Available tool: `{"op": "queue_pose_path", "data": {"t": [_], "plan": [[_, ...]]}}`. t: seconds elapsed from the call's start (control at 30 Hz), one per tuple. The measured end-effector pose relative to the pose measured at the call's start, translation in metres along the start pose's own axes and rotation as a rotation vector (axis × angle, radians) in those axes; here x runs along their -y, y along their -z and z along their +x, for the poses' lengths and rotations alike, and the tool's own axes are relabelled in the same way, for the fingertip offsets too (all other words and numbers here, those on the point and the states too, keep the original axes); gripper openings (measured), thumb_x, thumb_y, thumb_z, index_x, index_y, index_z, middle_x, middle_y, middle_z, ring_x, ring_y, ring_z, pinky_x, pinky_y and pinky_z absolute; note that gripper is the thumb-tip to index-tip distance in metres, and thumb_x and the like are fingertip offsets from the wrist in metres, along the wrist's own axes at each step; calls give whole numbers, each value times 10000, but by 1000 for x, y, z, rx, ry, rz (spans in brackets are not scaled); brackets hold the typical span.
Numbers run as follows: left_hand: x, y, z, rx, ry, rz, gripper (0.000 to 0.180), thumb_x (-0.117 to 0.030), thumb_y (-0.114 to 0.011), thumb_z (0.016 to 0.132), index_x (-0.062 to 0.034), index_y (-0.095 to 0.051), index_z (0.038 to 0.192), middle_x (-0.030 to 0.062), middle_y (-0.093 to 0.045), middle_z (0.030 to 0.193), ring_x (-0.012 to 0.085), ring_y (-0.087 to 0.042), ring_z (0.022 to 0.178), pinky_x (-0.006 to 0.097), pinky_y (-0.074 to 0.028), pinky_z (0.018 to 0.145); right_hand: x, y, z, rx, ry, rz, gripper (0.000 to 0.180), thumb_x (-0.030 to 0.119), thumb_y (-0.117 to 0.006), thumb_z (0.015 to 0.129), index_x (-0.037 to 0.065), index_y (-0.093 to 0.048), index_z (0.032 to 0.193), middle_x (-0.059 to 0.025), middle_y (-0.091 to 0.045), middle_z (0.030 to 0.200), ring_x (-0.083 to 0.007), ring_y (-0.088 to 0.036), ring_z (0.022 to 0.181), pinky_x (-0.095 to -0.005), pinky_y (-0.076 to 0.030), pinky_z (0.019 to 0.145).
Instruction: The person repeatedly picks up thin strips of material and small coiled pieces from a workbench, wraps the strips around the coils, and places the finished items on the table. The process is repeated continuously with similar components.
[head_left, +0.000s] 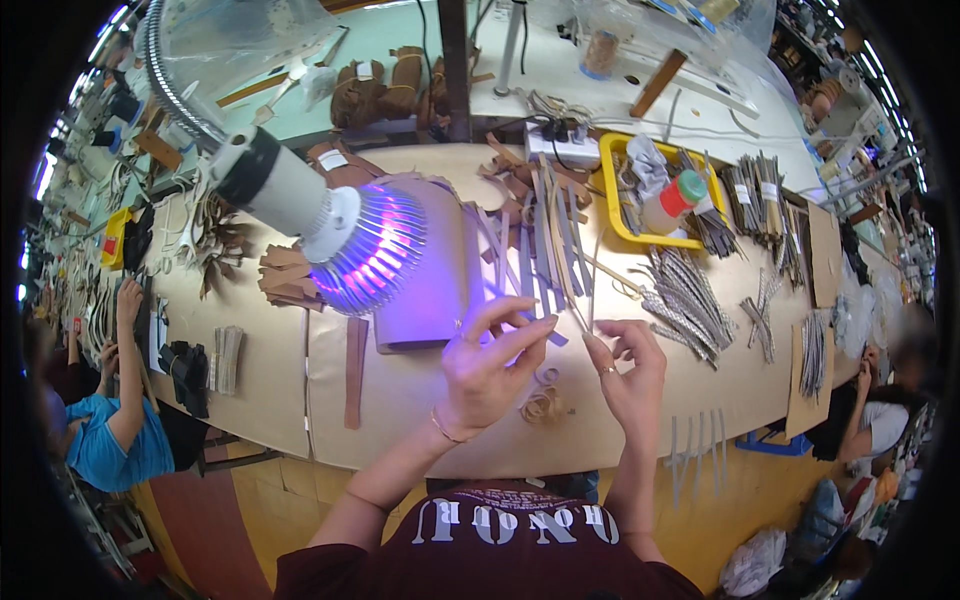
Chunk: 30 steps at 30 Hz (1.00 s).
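Observation:
My right hand pinches the lower end of a thin light strip between thumb and forefinger. The narrow strip rises away from me. To its left, my left hand hangs over the table with bent fingers spread apart. Its fingertips are close to the lower ends of several long grey and tan strips. Nothing plainly shows in that hand. Small curled tan offcuts lie on the table below and between my hands.
A lamp with a finned head glows purple over a brown board. A yellow tray holds a red-and-green-topped bottle. Braided strips lie at right, brown pieces at left. Other people sit at both sides.

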<state>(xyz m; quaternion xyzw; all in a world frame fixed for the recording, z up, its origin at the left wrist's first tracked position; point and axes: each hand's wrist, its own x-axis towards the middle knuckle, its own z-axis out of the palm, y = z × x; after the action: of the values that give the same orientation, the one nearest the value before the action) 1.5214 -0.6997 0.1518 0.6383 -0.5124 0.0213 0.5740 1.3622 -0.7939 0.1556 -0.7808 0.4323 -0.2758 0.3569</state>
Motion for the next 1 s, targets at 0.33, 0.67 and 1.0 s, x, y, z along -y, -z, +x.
{"op": "queue_pose_path", "data": {"t": [0.33,0.67,1.0], "plan": [[-9,13,-15,143,-285,121,446,-48,-768,672,-67,-716,1115,92,-612,1198,153,-619,781,300,-467,711,55,33,-31,254,-126,627,107,58,-665,906,-41,-674,946,-66,-670,812,-109,-591,739,-253,-462,708],[-14,0,-8,-95,704,-1059,547,-149,-470,1005,9,-278,1493,185,-533,1348,302,-583,1181,416,-452,1022,4,38,-40,312,-216,510,123,70,-608,934,-38,-666,932,-25,-640,783,-78,-540,727,-239,-439,698],[-16,16,-12,142,193,-191,318,-58,-632,931,20,-633,1240,145,-688,1095,225,-681,929,324,-558,802,4,16,-43,57,-139,72,114,79,-654,900,-18,-675,955,-67,-629,864,-118,-554,740,-256,-438,704]]}}
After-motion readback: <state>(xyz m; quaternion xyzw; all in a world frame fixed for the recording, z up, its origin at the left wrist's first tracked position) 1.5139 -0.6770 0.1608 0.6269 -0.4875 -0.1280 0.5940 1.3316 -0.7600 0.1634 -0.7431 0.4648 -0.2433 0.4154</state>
